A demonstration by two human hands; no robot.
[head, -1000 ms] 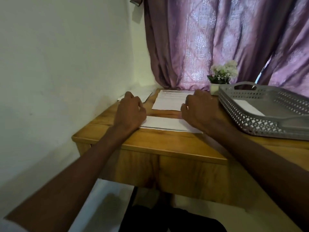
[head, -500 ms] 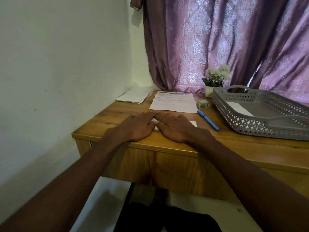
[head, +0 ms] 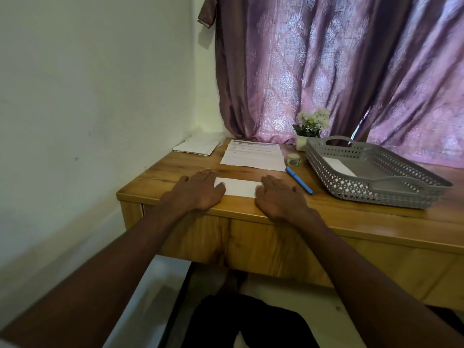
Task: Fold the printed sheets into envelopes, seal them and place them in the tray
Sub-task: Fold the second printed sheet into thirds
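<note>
Both hands flat on a folded sheet (head: 237, 187) near the front edge of the wooden worktop (head: 326, 209). Left hand (head: 198, 190) covers the sheet's left end, right hand (head: 277, 197) its right end; fingers (head: 209, 175) on both are straight and laid close together, palms down, pinching nothing. White middle strip of the sheet shows between the hands. Likely pressing the crease flat from the centre outward so the fold holds and the paper stays narrow enough for an envelope. Stack of printed sheets (head: 253, 155) lies just behind, within easy reach for the next fold. Small pile of white papers (head: 197, 146), probably the envelopes, at the far left corner by the wall; can't confirm. Roll of stickers or tape (head: 293, 159) just right of the printed stack, blue pen (head: 299, 180) lying diagonally beside it, both near the right hand, probably for sealing. Grey perforated tray (head: 376, 194) to the right, one white piece (head: 337, 165) already lying inside, so at least one item looks done. Little pot of white flowers (head: 311, 124) behind the tray against the purple curtain (head: 326, 66). Current sheet folded but not yet in an envelope; sealing and traying still ahead.
</note>
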